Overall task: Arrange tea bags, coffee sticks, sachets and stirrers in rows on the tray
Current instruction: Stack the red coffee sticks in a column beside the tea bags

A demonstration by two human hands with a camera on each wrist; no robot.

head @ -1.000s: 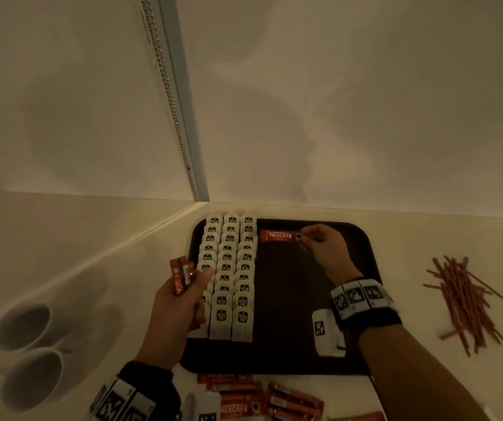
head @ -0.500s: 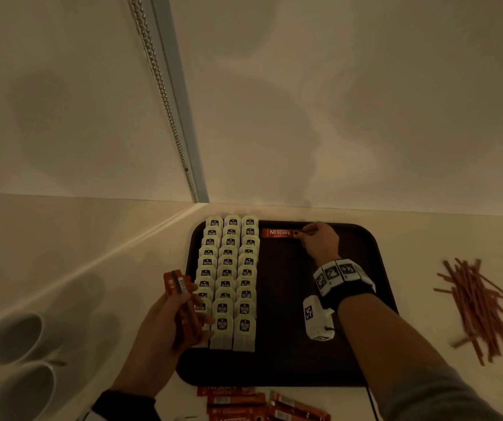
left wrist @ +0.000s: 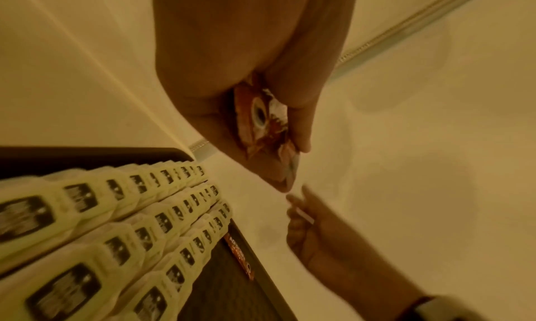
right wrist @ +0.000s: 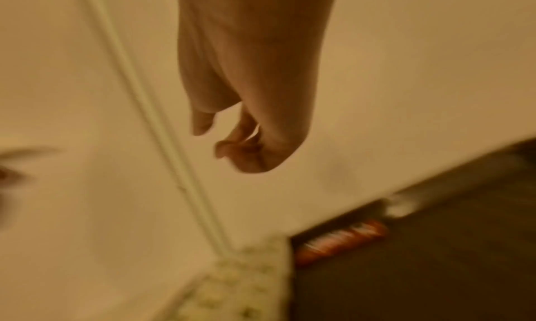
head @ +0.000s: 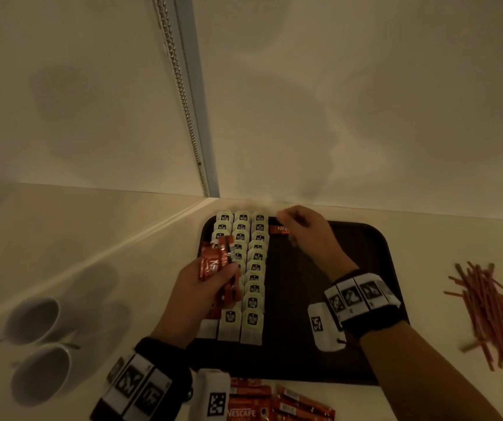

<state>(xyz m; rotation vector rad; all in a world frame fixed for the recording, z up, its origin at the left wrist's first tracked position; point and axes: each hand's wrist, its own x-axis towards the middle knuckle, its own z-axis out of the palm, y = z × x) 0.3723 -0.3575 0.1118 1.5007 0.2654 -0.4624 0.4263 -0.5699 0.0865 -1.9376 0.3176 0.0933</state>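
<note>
Now my right hand [head: 303, 230] hovers loosely curled and empty above the tray's [head: 365, 256] far edge, hiding part of the red coffee stick [head: 278, 230] lying beside the tea bag rows [head: 251, 268]. My left hand [head: 204, 287] grips a blurred bundle of coffee sticks [head: 213, 262] over the tea bags.

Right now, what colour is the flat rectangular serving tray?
Dark brown, nearly black; the flat rectangular serving tray shows best in the head view.
</note>
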